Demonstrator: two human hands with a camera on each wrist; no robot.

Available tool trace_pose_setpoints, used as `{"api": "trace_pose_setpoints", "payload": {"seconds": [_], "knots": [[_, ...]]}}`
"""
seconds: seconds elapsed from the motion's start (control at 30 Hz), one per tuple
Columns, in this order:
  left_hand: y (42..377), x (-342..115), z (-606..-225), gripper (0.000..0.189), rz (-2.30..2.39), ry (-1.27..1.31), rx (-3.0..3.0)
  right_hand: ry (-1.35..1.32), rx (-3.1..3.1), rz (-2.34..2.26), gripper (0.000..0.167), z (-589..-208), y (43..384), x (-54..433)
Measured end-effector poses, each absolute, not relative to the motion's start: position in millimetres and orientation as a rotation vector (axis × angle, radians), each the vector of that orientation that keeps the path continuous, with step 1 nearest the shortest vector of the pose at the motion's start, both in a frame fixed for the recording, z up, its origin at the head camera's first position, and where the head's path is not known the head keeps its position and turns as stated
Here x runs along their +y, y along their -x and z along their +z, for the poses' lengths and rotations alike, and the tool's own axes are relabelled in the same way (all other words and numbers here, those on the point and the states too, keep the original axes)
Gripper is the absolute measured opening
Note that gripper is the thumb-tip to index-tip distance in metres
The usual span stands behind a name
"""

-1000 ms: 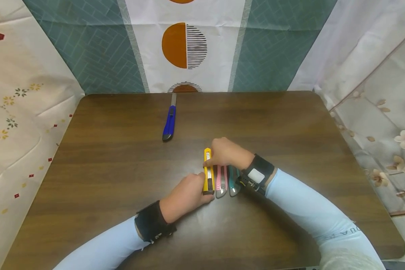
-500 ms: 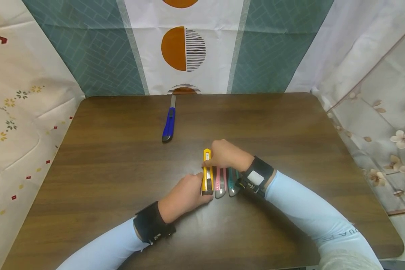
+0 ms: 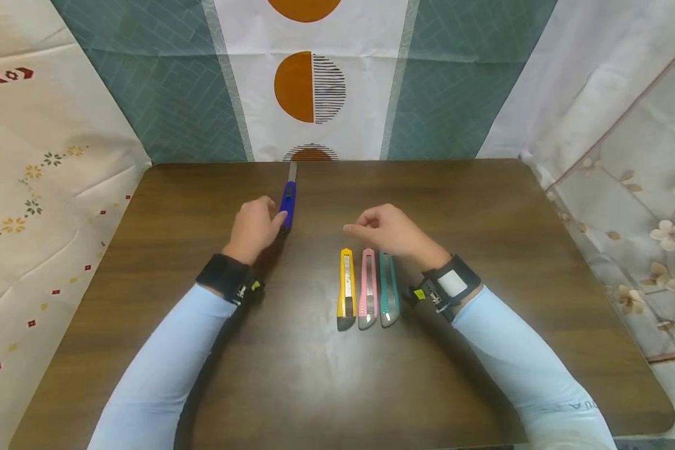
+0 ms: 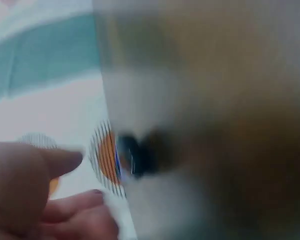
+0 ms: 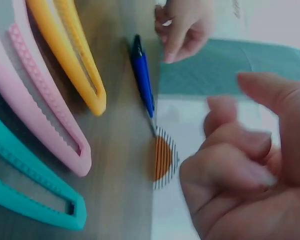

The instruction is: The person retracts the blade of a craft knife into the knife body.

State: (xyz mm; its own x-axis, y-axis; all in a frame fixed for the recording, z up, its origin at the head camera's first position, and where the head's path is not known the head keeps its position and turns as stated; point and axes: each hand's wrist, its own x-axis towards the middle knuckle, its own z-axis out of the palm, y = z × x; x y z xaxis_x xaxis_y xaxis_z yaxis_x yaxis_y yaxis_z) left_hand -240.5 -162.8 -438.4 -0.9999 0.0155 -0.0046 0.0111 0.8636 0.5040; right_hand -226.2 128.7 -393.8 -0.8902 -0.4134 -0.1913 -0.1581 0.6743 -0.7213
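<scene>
My left hand hovers beside the blue utility knife, thumb and fingers apart around nothing; the right wrist view shows a gap between them. That knife lies near the table's back edge with its blade out. My right hand, fingers loosely bent and holding nothing, hangs just beyond three more utility knives. These lie side by side, handles toward me: a yellow utility knife, a pink utility knife and a teal utility knife. The left wrist view is blurred, with thumb and fingertips at its left.
The brown wooden table has rounded corners. A patterned cloth hangs behind its back edge, and floral curtains stand along both sides.
Both hands have come off the yellow utility knife, which now lies beside the pink one. The left hand has moved up and left to the blue knife; the right has risen slightly away.
</scene>
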Motion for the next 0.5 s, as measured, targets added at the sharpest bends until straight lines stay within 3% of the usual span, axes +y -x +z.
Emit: {"api": "trace_pose_setpoints", "payload": {"seconds": [0.2,0.5], "knots": [[270.5,-165.0,-439.5,0.049,0.641,0.011,2.871,0.417,2.510,-1.233,0.030,-393.5,232.0,138.0],[259.5,-143.5,-438.5,0.038,0.821,0.004,2.841,0.375,2.433,-1.326,0.035,-407.7,239.1,134.5]]}}
